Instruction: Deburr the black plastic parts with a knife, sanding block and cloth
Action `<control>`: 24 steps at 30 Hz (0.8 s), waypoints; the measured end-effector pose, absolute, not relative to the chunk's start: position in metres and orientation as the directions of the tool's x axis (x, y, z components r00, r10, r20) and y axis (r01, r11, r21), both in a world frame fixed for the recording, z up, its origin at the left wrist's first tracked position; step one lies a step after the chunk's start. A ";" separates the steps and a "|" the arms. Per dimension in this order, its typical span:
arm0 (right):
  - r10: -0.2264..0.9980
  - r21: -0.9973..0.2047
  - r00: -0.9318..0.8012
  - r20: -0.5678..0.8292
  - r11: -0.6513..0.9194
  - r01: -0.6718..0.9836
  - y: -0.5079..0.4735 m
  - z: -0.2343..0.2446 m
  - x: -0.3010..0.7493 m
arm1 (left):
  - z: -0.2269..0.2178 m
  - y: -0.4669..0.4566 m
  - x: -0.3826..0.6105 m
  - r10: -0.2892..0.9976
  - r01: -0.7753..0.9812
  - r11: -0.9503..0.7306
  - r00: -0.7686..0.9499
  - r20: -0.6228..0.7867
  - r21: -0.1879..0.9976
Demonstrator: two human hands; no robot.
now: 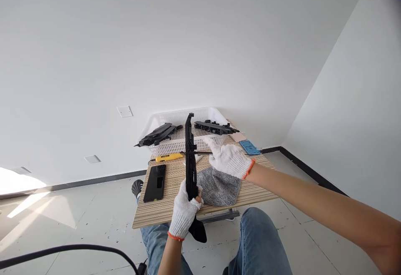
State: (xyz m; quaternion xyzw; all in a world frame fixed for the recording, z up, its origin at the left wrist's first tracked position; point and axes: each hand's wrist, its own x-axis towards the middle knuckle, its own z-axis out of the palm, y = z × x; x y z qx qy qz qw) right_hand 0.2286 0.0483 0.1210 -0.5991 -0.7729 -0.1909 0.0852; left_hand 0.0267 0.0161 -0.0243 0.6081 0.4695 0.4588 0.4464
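Note:
My left hand [184,208], in a white knit glove with an orange cuff, is closed round the lower part of a long black plastic part [189,158], which stands upright over the table. The part's wide dark end hangs below the hand. My right hand [230,159], gloved alike, is to the right of the part with its index finger stretched forward. A thin dark rod-like tool [204,153] runs from its curled fingers to the part's edge; its exact kind cannot be made out. Under the right hand lies a grey cloth [217,186].
A white basket [171,146] at the back holds black plastic parts [159,134] on the left and another black part [216,127] on the right. A yellow-handled tool [169,157], a black phone-like device [155,183] and blue cards [249,147] lie on the wooden table [150,216].

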 end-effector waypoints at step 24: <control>0.941 0.167 -0.272 0.201 0.240 0.956 0.059 0.126 0.235 | -0.016 0.012 0.028 0.977 0.127 -0.144 0.175 0.120 0.981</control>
